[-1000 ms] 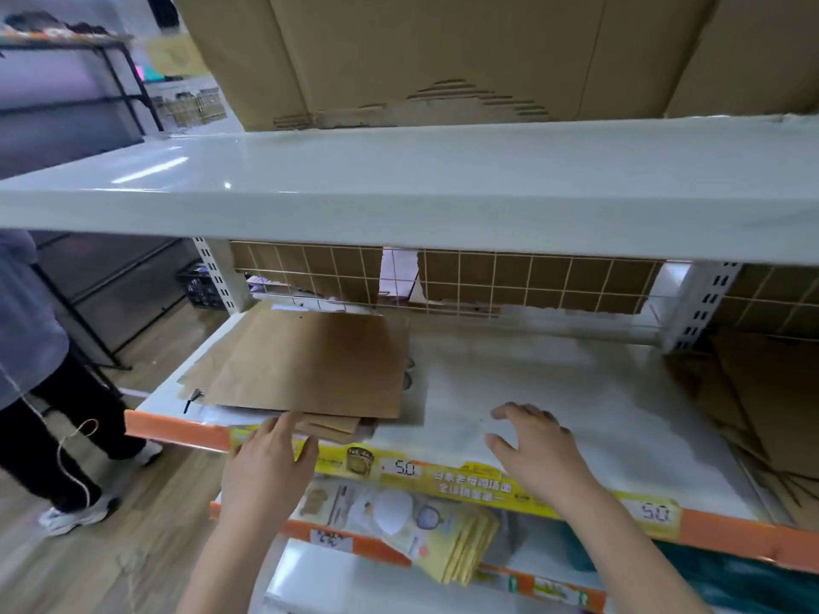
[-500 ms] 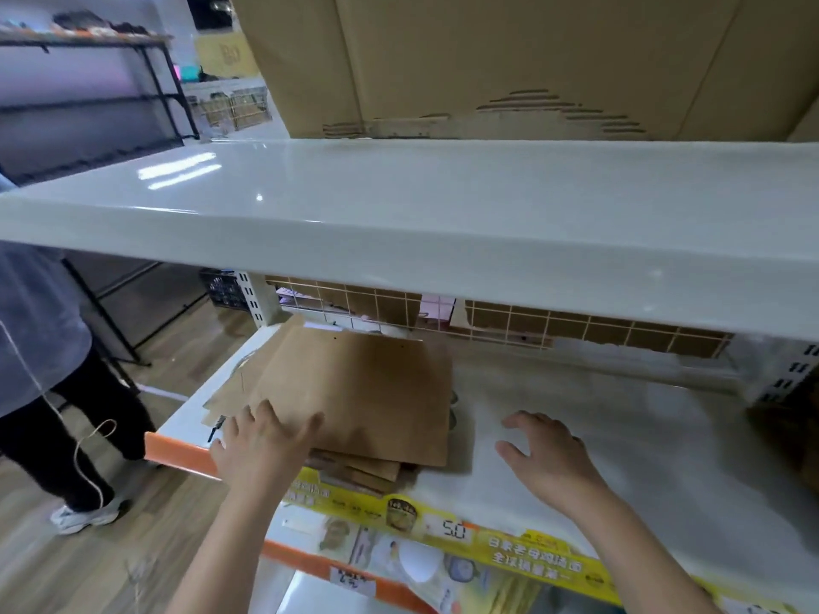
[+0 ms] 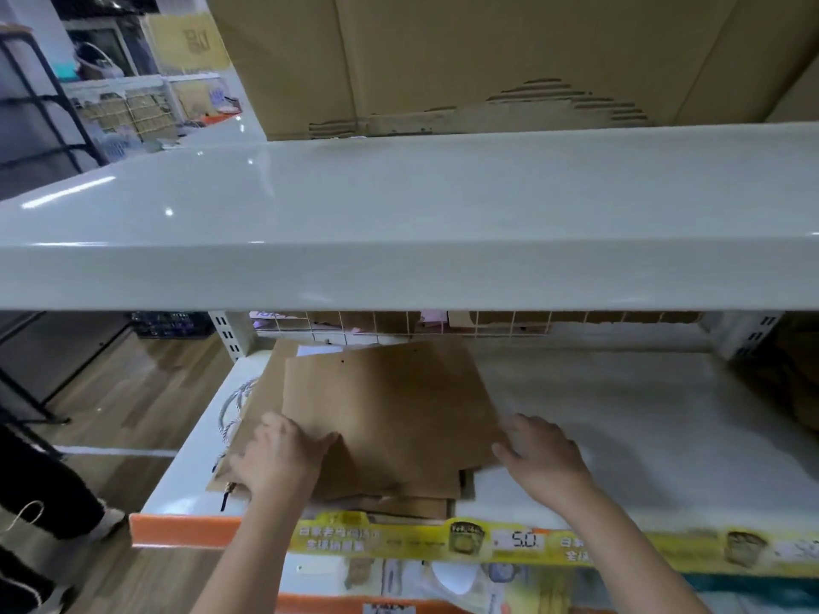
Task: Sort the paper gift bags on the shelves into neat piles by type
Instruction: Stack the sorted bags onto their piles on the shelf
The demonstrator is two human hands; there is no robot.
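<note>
Kraft stack: brown paper gift bags [image 3: 381,418] lie flat in a loose, fanned pile at lower centre-left of the frame, on the white middle shelf [image 3: 620,418]; lower bags poke out at the front edge and to the left, and twisted cord handles [image 3: 232,409] trail off the pile's left side.
Step in hand: squaring this pile, judging by the hands at either side of it.
Doing it well: likely push both sides inward evenly, then tap the front edges flush, tucking the cords under so nothing snags.
Left hand [image 3: 279,458]: lies on the pile's lower left, fingers bent over the paper; whether it pinches a bag or only presses I cannot tell.
Right hand [image 3: 538,454]: fingers spread and relaxed, fingertips touching the pile's right edge, palm over the bare shelf.
Around: yellow price strip [image 3: 509,542] runs along the shelf front; a cardboard box [image 3: 487,55] sits on the upper shelf.
</note>
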